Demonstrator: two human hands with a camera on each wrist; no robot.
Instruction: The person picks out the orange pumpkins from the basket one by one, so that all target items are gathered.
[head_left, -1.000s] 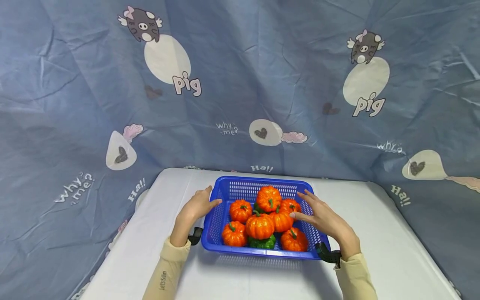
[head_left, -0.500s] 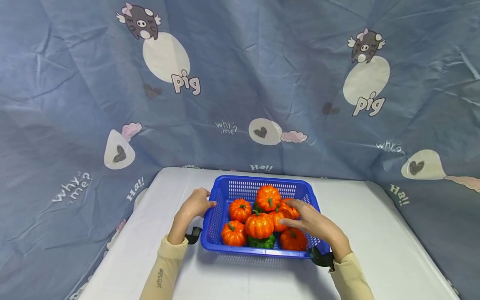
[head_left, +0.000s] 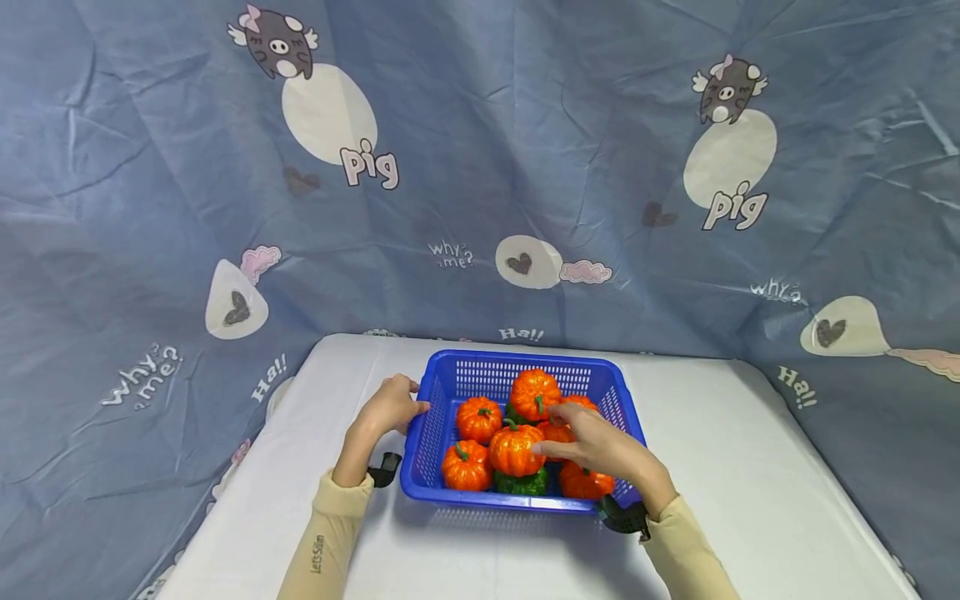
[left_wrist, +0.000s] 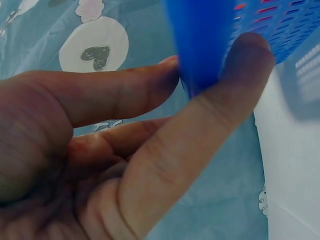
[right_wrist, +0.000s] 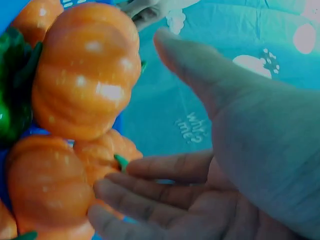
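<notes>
A blue plastic basket (head_left: 525, 502) with slotted walls holds several small orange pumpkins, with dark green ones partly hidden among them. My left hand (head_left: 390, 408) pinches the basket's left rim between thumb (left_wrist: 240, 75) and forefinger, as the left wrist view shows. Over the basket's right half, my right hand (head_left: 600, 442) reaches in with thumb and fingers spread, holding nothing. Nearest its thumb is the pumpkin on top (head_left: 516, 450), which also looms large in the right wrist view. In that view the fingers (right_wrist: 150, 205) lie beside lower pumpkins; whether they touch cannot be told.
The basket stands on a white-covered table (head_left: 480, 554). Behind and beside it hangs a blue cloth (head_left: 480, 150) printed with pigs and words. Another orange pumpkin (head_left: 478, 418) and one at the front left (head_left: 467, 467) sit by the basket's left wall. Black bands circle both wrists.
My right hand has moved left from the basket's right rim to above the middle pumpkins. My left hand has closed its fingers onto the left rim. The pumpkins look unmoved.
</notes>
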